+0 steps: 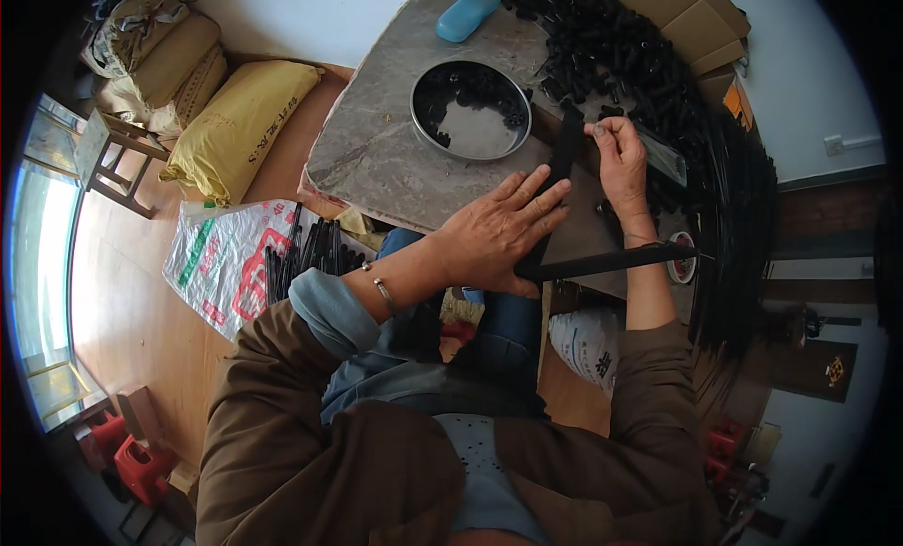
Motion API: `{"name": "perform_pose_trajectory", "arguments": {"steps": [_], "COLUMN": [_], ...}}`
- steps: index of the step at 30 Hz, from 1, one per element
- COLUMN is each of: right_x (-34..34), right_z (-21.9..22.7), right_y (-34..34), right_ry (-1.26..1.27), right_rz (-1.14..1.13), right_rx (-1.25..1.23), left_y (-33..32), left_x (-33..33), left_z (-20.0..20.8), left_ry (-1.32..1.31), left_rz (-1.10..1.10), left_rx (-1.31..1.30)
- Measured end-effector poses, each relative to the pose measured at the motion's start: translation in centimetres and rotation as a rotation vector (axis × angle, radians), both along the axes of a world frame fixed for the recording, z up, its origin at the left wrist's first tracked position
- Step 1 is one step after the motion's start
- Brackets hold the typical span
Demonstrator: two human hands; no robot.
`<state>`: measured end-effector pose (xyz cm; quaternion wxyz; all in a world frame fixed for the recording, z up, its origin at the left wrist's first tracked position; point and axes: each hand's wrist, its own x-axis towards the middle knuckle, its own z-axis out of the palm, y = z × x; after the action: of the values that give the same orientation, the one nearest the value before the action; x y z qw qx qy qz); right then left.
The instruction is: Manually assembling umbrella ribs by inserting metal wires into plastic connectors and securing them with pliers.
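My left hand (503, 221) reaches across the front of the table, its fingers laid over a black ribbed strip (564, 143) that slants away from me. By its thumb a black tube (616, 262) sticks out to the right, passing over my right wrist, and the hand grips it. My right hand (621, 160) is raised beside the strip's far end, thumb and forefinger pinched together; whatever is between them is too small to make out. A round metal pan (517, 149) with small black pieces (470, 79) stands left of the strip.
A heap of short black tubes (611, 47) and long black rods (738, 198) cover the table's far right. A blue case (467, 15) lies at the back. On the left are a yellow sack (249, 123), a white plastic sack (221, 254) and black tubes (320, 247).
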<state>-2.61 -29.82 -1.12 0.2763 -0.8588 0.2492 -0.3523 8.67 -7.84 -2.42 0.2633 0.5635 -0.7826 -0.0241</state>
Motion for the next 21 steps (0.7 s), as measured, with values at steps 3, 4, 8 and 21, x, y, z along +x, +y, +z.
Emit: {"name": "perform_pose_trajectory", "arguments": {"steps": [3,4,8,21], "right_x": [-0.4,-0.6,-1.9,-2.2], "right_z": [1.0,1.4,2.1,2.7], "right_y": [0.3,0.4,0.2,0.1], "right_ry": [0.058,0.061,0.323,0.32], "right_rz": [-0.1,-0.102,-0.123,-0.026], "right_rx": [0.017,0.02,-0.237,-0.187], "left_y": [0.3,0.5,0.8,0.7], "left_x": [-0.1,-0.1,-0.4,-0.4], "left_z": [-0.2,-0.2,0.0,0.0], "left_ry": [0.037,0.04,0.042,0.01], "left_rz": [0.003,0.002,0.011,0.023], "left_rx": [-0.007,-0.004,0.015,0.048]}}
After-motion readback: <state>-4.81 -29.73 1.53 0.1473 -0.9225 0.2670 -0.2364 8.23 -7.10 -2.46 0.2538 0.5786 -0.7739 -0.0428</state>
